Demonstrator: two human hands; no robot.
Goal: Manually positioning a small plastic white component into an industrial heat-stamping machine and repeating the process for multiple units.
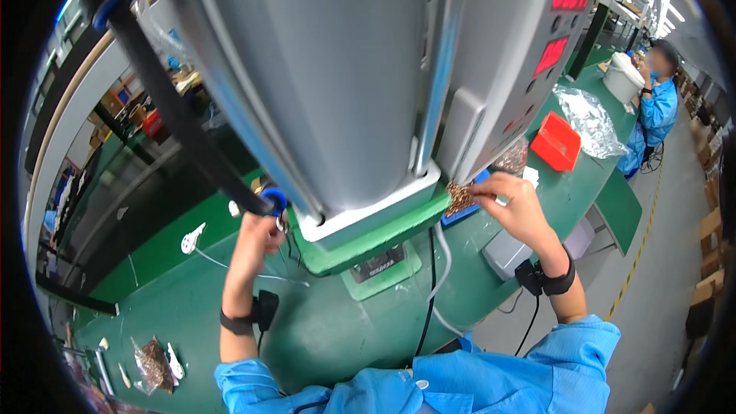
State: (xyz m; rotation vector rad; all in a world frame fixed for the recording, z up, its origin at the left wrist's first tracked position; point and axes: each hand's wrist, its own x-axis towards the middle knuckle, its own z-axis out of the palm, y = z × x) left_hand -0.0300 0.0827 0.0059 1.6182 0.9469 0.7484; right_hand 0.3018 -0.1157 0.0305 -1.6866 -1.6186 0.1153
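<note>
A large grey machine [307, 69] with a green base [376, 241] stands right in front of me. At the base's left side my left hand [261, 236] is closed, next to a blue ring [274, 199] at the end of a black hose [184, 115]. What its fingers grip, if anything, is hidden. On the other side my right hand [512, 203] reaches to a blue tray [464, 216] of small copper-coloured parts [459, 199]. Its thumb and fingers are pinched together at the edge of the parts; anything between them is too small to make out.
On the green table [337, 337], a red bin [556, 142] and a clear plastic bag [589, 119] lie to the right. A bag of brown parts [155, 364] is at lower left. A grey box [504, 251] sits near my right forearm. A person in blue [657, 107] sits further back.
</note>
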